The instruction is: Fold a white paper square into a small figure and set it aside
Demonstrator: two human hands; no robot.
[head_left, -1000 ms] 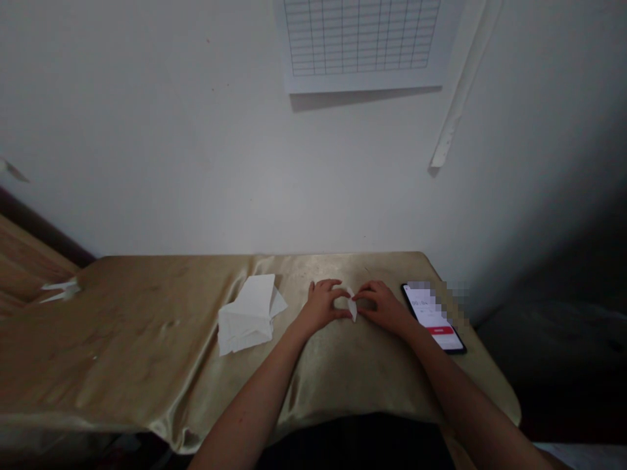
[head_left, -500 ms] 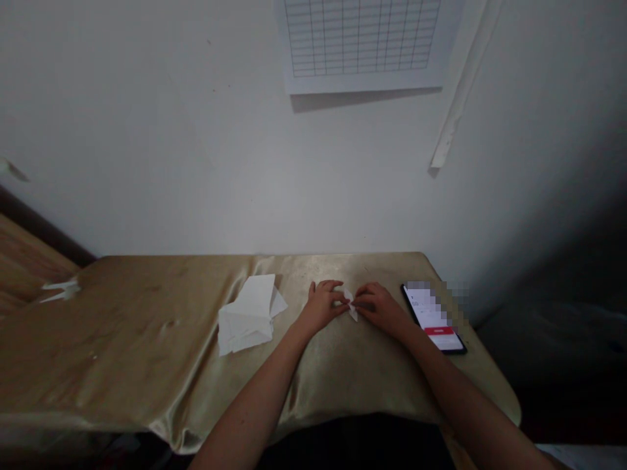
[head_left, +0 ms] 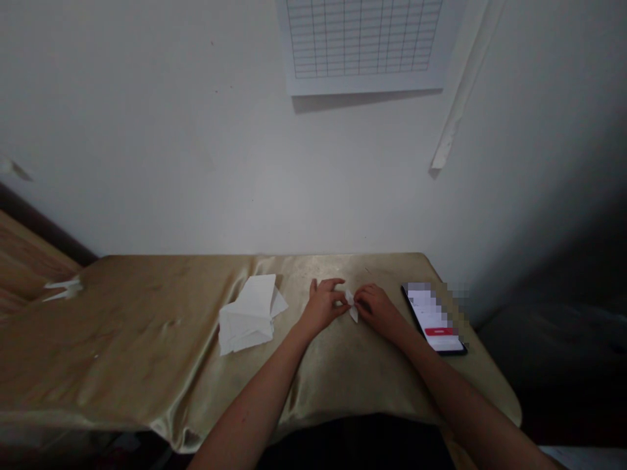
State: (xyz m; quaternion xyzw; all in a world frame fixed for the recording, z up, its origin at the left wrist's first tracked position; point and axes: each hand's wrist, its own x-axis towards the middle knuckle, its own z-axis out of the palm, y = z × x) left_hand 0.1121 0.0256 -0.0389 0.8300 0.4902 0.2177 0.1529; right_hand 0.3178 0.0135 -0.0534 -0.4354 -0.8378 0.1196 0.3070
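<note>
A small folded piece of white paper [head_left: 353,313] is held between my two hands, just above or on the gold cloth. My left hand [head_left: 325,303] pinches its left side with thumb and finger, while other fingers stretch out over the top. From the right, my right hand [head_left: 376,305] grips the paper's other side with closed fingertips. The paper looks narrow and pointed at its lower end; its folds are too small to make out. Left of my left hand lies a loose pile of white paper sheets [head_left: 249,316].
A gold satin cloth [head_left: 122,326] covers the table. A phone [head_left: 438,326] with a lit screen lies right of my right hand. White scraps [head_left: 63,288] rest at the far left. Behind the table is a wall carrying a gridded sheet [head_left: 365,46].
The fingers of both hands have shifted slightly around the small paper, and the right hand's fingers are drawn in a little more. The pile and phone lie as before.
</note>
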